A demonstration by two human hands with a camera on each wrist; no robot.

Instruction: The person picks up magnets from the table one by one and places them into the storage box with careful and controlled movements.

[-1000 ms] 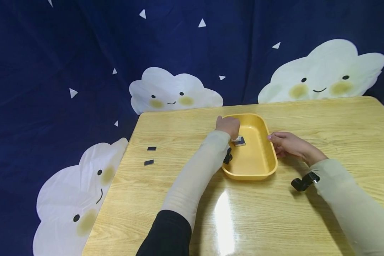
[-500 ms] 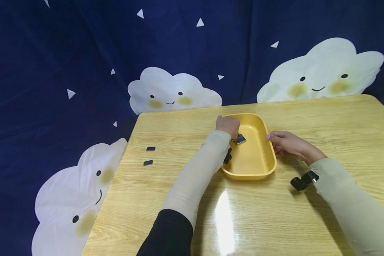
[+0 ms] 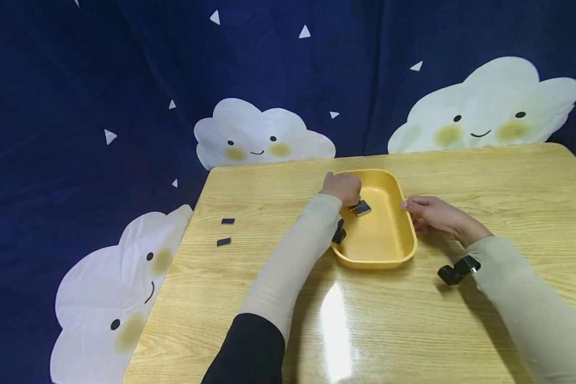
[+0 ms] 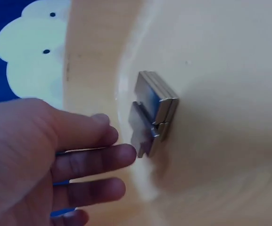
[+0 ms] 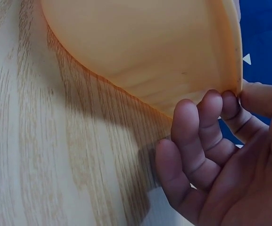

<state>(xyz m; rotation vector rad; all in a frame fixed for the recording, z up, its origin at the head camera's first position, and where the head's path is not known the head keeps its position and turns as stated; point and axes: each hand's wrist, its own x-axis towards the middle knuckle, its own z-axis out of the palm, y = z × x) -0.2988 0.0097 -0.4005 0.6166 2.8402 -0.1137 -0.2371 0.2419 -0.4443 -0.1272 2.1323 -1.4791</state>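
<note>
A yellow plastic basin (image 3: 374,242) stands on the table. Inside lies a small stack of flat, shiny metal rectangular plates (image 4: 157,96), with one plate (image 4: 143,129) offset at the near side of the stack. My left hand (image 3: 342,188) reaches over the basin's left rim; its fingers are loosely extended, the index fingertip (image 4: 128,153) right at the offset plate's edge, thumb beside it. My right hand (image 3: 434,216) pinches the basin's right rim between thumb and index finger, while the other fingers (image 5: 185,125) lie curved along the outer wall.
Two small dark rectangular plates, a farther one (image 3: 228,221) and a nearer one (image 3: 223,242), lie apart on the wooden table (image 3: 269,208), left of the left arm. A dark blue curtain (image 3: 269,53) with clouds hangs behind the table.
The plate stack in the basin has turned and shifted slightly right; a pale piece seen by the left fingers a second ago no longer shows. The right hand keeps its hold on the rim.
</note>
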